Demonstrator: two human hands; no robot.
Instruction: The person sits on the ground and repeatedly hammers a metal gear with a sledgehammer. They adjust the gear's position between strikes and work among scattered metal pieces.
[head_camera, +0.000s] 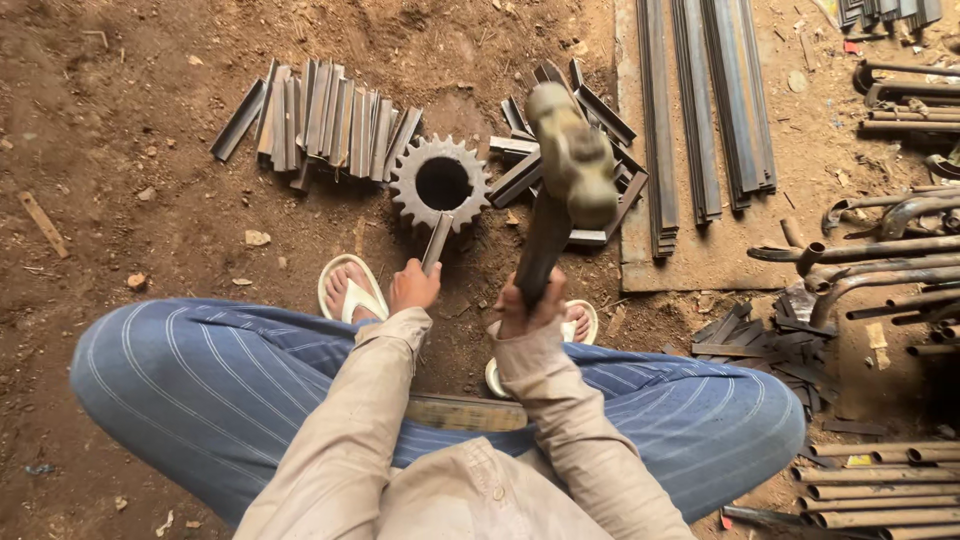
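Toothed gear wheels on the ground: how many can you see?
1. The gear wheel lies flat on the dirt, just ahead of the left hand, between two piles of short metal strips. Others may be hidden under the scrap.

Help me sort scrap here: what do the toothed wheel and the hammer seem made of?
Toothed wheel: likely steel or cast iron, dull grey-brown, rough, rust-tinged. Hammer: head looks like worn metal, dusty and matt; the handle, gripped by the right hand, is dark, possibly wood, unclear.
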